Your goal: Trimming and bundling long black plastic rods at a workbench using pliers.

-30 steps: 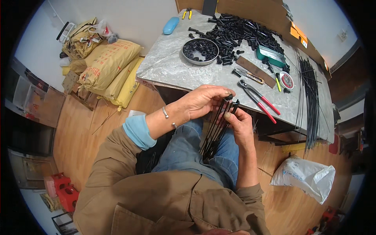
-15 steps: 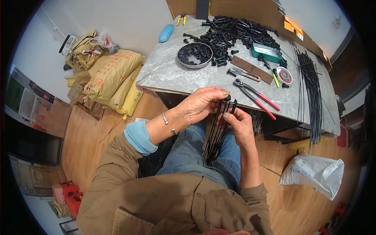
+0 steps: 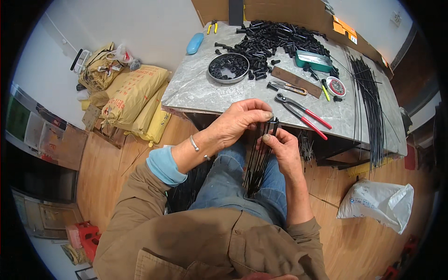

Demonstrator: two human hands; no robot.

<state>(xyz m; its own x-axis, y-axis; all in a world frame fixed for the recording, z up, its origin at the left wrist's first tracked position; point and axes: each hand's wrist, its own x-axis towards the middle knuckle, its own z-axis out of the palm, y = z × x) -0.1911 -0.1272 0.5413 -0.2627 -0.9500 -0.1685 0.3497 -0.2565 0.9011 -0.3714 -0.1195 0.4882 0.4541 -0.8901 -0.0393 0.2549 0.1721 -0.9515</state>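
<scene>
A bundle of thin black wires (image 3: 255,168) hangs down between my knees, gathered near its upper end. My right hand (image 3: 285,151) is closed round the bundle, thumb pressed against its side. At the top, my left hand (image 3: 243,120) pinches with thumb and fingertips at a small black piece (image 3: 273,121) on the wire ends; its exact kind is too small to tell. Both hands are close together just in front of the table edge. The lower ends of the wires rest against my jeans.
On the grey table (image 3: 191,91) lie piled black bolts (image 3: 284,39), a round tin (image 3: 228,81) of black nuts, red-handled cutters (image 3: 303,116), a brown bar (image 3: 291,79) and long black wires (image 3: 371,112). Yellow sacks (image 3: 135,95) stand left; a white bag (image 3: 373,205) sits right.
My left hand has shifted slightly and now bends more over the top of the wires. My right thumb has moved a little left. The view has tilted a bit.
</scene>
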